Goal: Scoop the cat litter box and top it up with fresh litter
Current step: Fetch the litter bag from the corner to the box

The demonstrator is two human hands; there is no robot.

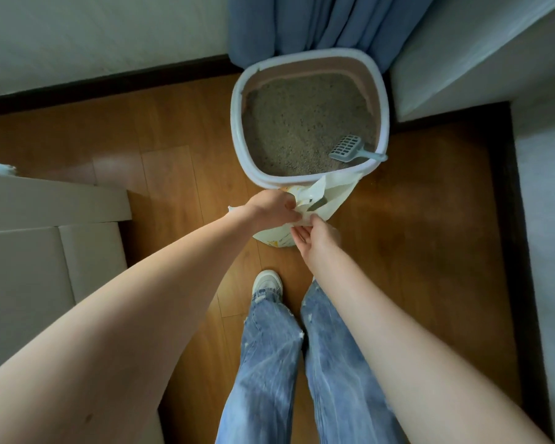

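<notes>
A white-rimmed litter box [237, 123] with pinkish inner walls stands on the floor, filled with grey-brown litter [302, 120]. A pale blue slotted scoop [348, 148] lies in its near right corner, handle resting on the rim. Just in front of the box stands a white litter bag [337, 197] with yellow print, its top open. My left hand [271, 208] grips the bag's top edge from the left. My right hand [318, 238] pinches the near edge of the opening with its fingertips, the other fingers spread.
Blue curtains [318, 24] hang behind the box. A pale cabinet or bed edge [462, 65] runs along the right. White boxes [45, 251] stand at the left. My jeans and a white shoe [267, 282] are below on the wooden floor [414, 235].
</notes>
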